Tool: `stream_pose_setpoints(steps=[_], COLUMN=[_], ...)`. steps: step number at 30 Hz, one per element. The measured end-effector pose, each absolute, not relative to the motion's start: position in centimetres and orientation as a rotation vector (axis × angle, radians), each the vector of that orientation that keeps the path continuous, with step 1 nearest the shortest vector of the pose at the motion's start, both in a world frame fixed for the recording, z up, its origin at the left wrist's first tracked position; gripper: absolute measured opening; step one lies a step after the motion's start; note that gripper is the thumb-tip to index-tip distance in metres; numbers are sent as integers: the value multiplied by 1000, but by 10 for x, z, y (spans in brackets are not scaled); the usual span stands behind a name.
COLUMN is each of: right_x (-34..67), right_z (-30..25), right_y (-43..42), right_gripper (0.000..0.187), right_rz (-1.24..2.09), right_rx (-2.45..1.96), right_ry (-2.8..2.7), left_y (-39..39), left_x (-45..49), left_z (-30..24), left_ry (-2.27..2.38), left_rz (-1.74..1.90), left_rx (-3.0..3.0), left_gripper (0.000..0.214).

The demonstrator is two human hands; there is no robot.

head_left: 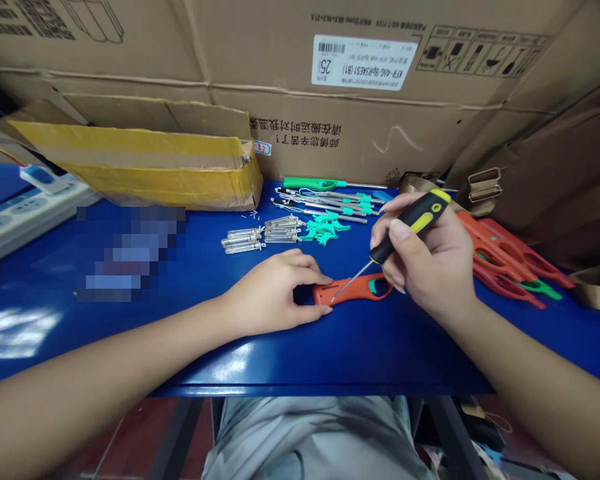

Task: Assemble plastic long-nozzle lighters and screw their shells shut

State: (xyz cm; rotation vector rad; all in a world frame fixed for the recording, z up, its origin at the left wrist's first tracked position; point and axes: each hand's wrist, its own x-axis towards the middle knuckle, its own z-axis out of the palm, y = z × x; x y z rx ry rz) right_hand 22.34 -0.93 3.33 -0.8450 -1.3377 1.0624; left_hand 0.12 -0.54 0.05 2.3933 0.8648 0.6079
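My left hand (275, 290) pinches the left end of an orange lighter handle (353, 291) between thumb and fingers, the piece lying flat on the blue table. A small teal trigger (375, 287) shows in its finger loop. In my right hand (430, 260) is a screwdriver (414, 223) with a black and yellow grip, held at a slant. Its thin metal tip meets the handle's surface near my left thumb. Just beyond lie several loose teal triggers (325, 229) and clear lighter tanks (265, 235).
Metal lighter rods (330, 203) with wires and a green lighter body (315, 183) lie at the back. More orange shells (510, 253) are piled at the right. A yellow-taped carton (170, 163) and a white power strip (30, 210) stand on the left; large cardboard (290, 67) walls the back.
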Motion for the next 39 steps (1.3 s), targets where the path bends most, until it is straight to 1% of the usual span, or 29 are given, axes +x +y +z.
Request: stream_pose_setpoints(steps=[2,6,12,17,24,31,39], right_x=[221,219,219,219,220,221,221], right_z=[33,28,19,17,15,14,15], right_y=[-12,-13,-9,-9,-9,-8,-10], right_gripper=[31,23,20,15,16,19,18], right_rz=[1042,1021,880,850,800,821,813], right_rx=[-833,-803,-647,-581,-588,-543,-565], right_ry=[-1361,-1421,-1544,-1611,-1663,-1659,-1665], left_y=[-7,-9,-9,-9,-9,-9,-9], left_x=[2,3,3,3,3,3,2], left_z=[1,-1,-2,-3,-2,-1,-3], left_ry=[857,843,830,828,830,818,818], left_rz=[591,574,567,572,565,568,581], left_rx=[2425,2463,2467,2471,2479,2480,2479], left_gripper=[32,33,33,33,35,34,32])
